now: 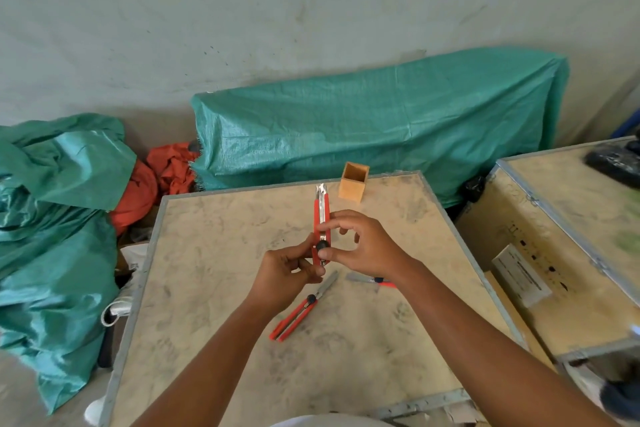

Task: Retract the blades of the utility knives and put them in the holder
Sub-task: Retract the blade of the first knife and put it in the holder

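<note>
I hold a red utility knife (321,215) upright above the wooden crate top (214,253), its metal tip pointing away from me. My left hand (285,276) grips its lower end. My right hand (360,243) pinches the body, thumb by the black knob. A second red knife (298,315) lies on the crate below my hands with its blade out. A third knife (369,279) lies partly hidden under my right wrist, blade also out. A small wooden holder (353,182) stands open at the crate's far edge.
A second wooden crate (568,253) stands to the right with a white label and a black object on top. Green tarp covers bundles behind and to the left (363,125). Orange cloth (162,180) lies between them.
</note>
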Tool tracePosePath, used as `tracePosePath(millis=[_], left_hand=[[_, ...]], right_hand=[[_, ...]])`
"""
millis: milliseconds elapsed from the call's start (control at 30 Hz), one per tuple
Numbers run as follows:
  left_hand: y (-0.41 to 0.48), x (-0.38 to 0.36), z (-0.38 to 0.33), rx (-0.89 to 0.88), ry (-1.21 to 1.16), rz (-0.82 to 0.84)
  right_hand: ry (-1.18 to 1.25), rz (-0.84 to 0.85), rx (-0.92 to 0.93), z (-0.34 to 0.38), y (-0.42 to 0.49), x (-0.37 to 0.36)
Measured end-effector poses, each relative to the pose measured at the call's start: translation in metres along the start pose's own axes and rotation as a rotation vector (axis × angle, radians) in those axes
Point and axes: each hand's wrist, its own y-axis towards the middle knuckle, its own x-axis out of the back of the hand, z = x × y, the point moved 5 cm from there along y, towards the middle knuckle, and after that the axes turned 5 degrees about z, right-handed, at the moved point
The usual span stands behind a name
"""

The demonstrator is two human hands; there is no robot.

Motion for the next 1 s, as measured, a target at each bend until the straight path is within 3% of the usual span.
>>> tracePosePath(millis=[233, 467, 1000], left_hand=[[0.017, -0.012, -0.003, -0.016, 0.045, 0.086], [0.075, -0.034, -0.009, -0.063, 0.151, 0.114], [0.317, -0.044, 0.015, 0.137, 0.391, 0.064]], right_hand=[[0.034, -0.202, -0.067, -0.017, -0.009, 0.007], [0.257, -0.298, -0.141, -0.057, 0.013, 0.052], [0.211, -0.434, -0.254, -0.205, 0.189, 0.143]])
